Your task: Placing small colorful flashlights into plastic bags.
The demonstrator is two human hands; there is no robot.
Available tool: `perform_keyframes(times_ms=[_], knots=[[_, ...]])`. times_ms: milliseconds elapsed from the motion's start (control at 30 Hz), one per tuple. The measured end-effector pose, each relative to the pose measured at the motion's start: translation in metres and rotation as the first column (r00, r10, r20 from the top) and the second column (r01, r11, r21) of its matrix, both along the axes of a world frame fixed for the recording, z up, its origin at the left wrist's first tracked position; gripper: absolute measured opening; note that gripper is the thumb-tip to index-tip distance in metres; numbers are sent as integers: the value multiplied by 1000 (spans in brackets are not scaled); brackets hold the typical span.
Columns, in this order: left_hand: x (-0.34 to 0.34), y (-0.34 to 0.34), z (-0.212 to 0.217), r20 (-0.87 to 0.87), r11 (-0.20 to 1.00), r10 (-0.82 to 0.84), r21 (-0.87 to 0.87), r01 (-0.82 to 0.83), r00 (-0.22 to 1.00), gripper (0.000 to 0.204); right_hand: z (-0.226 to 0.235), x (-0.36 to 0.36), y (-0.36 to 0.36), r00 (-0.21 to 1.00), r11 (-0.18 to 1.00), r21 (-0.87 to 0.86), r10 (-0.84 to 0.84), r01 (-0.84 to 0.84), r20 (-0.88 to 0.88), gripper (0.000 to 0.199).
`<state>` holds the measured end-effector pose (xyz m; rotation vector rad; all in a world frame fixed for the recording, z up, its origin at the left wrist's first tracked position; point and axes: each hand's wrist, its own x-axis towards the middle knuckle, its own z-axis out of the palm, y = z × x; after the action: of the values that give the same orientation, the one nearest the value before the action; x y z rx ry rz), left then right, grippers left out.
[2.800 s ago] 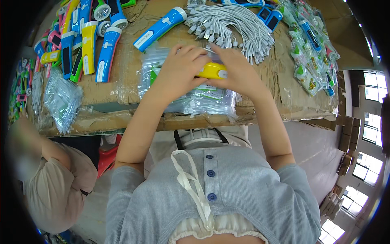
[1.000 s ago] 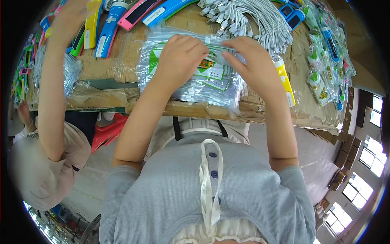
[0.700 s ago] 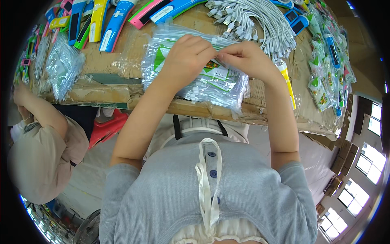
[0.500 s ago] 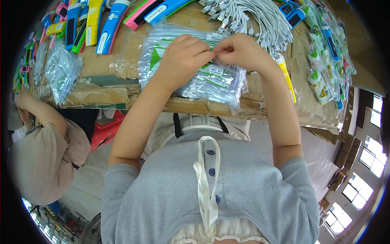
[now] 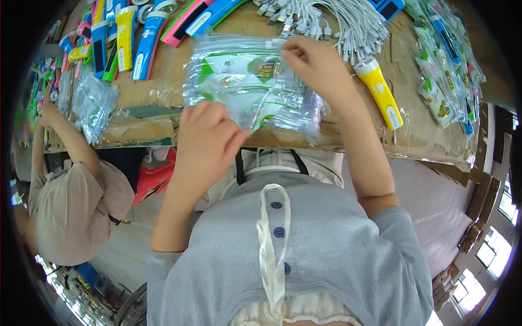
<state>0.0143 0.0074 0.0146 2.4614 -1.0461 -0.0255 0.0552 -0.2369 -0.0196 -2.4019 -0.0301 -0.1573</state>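
My left hand (image 5: 209,136) pinches the lower edge of a clear plastic bag (image 5: 247,81) with green printing, lifted off a stack of like bags at the table's front edge. My right hand (image 5: 315,65) grips the same bag by its upper right corner near the zip strip. A yellow torch (image 5: 379,92) lies on the cardboard just right of my right hand, apart from it.
A bundle of white cables (image 5: 337,22) lies behind the bags. Blue, yellow and pink torches (image 5: 136,32) sit at the back left, packed bags (image 5: 440,81) at the right. A crumpled clear bag pile (image 5: 92,103) lies left. Another person (image 5: 76,190) sits at the left.
My hands have drawn apart: the left moved down toward the table's edge, the right stayed up at the bag's corner. Earlier the yellow torch was in my hands; now it lies on the table.
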Motion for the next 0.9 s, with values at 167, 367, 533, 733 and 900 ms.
perform_keyframes(times_ms=[167, 367, 533, 733, 900], knots=[[5, -13, -12, -57, 886, 443, -123, -447, 895, 34, 9, -46, -88, 966, 962, -168, -185, 216, 181, 51], [34, 0, -9, -177, 802, 565, -111, -586, 806, 48, 3, -81, -112, 936, 899, -366, -316, 241, -158, 58], [44, 11, -12, -182, 799, 600, 95, -593, 779, 34, 16, -89, -93, 856, 937, -295, -303, 188, -418, 52], [58, 18, -30, -345, 803, 512, -134, -581, 787, 19, 93, -66, -37, 968, 829, 552, -53, -95, 247, 32], [56, 3, -12, -454, 714, 540, -198, -671, 709, 18, 73, -26, 36, 831, 568, 607, 349, -555, 434, 36]])
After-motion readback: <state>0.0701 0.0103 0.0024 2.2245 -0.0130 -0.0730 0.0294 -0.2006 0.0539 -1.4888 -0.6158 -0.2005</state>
